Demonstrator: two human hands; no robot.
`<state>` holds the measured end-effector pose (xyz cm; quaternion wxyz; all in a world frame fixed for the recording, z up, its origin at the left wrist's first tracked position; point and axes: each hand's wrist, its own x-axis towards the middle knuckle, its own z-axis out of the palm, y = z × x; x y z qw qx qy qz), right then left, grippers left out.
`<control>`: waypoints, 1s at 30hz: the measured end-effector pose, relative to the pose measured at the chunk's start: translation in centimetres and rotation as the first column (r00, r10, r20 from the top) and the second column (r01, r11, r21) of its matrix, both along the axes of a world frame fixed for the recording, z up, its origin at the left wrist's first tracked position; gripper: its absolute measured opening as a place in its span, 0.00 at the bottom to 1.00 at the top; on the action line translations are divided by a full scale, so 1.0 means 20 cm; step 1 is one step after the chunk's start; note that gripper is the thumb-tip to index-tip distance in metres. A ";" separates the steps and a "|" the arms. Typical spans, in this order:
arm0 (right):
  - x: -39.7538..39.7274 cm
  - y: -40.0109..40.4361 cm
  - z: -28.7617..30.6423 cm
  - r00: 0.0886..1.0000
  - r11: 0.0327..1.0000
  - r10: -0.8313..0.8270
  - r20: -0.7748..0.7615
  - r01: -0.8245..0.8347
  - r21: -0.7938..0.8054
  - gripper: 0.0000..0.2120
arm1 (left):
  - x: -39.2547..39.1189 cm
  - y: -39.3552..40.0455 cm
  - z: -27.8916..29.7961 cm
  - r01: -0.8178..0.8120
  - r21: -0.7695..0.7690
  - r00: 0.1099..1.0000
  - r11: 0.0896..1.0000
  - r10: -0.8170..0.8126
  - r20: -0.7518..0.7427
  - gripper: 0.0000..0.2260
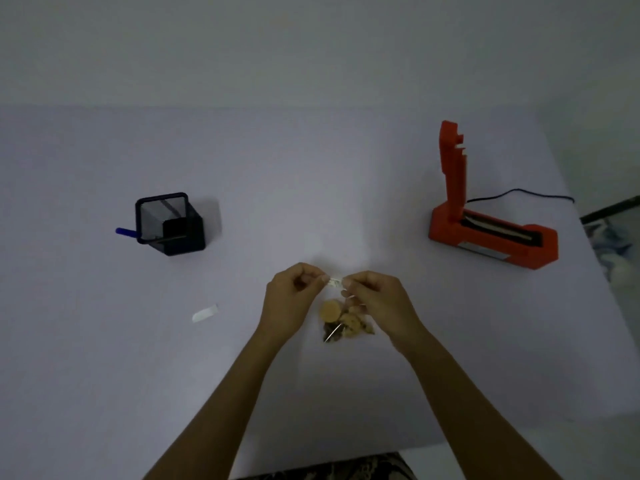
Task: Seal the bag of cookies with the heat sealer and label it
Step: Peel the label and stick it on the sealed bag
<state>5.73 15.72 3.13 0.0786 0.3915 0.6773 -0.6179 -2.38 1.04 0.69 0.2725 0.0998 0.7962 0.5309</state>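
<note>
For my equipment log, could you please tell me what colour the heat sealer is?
The sealer is orange-red with a black cord, shown in the head view.

Clear bag (341,317) barely visible, its outline too faint to trace; right hand (375,303) covers part of the cookies (337,318). Pen (126,232) mostly hidden in the mesh holder (169,223). Sealer cord (519,195) drops out of sight past the table edge (588,237). Sealer's label plate (483,250) text too small to read.
</note>
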 end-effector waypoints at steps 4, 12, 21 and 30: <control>-0.05 0.09 -0.13 0.999 0.999 -0.030 0.021 0.030 0.022 0.04 | -0.02 0.09 -0.10 -0.067 -0.074 0.997 0.995 0.071 0.041 0.03; -0.14 0.19 -0.34 0.997 0.982 0.041 0.070 -0.054 0.183 0.03 | -0.03 0.21 -0.24 -0.098 -0.251 0.995 0.963 0.097 -0.014 0.04; -0.17 0.21 -0.39 0.983 0.928 0.175 0.046 -0.181 0.326 0.04 | -0.03 0.26 -0.29 -0.086 -0.390 0.990 0.917 0.036 -0.134 0.04; -0.16 0.21 -0.40 0.975 0.895 0.221 0.035 -0.217 0.389 0.01 | -0.02 0.27 -0.30 -0.070 -0.420 0.978 0.905 -0.022 -0.210 0.04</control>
